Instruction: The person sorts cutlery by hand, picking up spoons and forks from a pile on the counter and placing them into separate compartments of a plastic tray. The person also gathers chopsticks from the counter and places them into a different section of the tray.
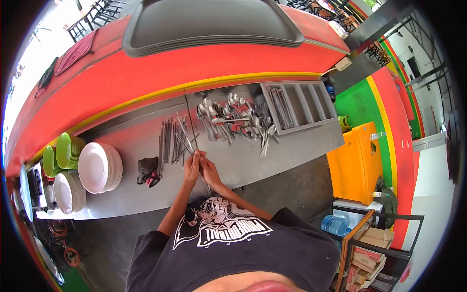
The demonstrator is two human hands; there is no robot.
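Note:
My left hand [192, 168] and my right hand [209, 173] meet above the front of the metal counter, fingers closed around a few thin chopsticks [184, 130]. These point away from me, and some cross each other. Just left of them, more dark chopsticks [167, 138] lie in a loose bundle on the counter. Beyond my hands to the right spreads a jumbled heap of spoons and forks [234, 118]. A grey cutlery tray [311, 126] stands right of the heap, with chopsticks [282, 107] in its leftmost compartment.
A crumpled dark cloth [147, 170] lies left of the chopsticks. Stacked white plates [95, 168] and green bowls [68, 151] stand farther left. Dark serving trays [214, 27] rest on the red ledge [146, 73] behind the counter [262, 163]. An orange cabinet [355, 165] is at right.

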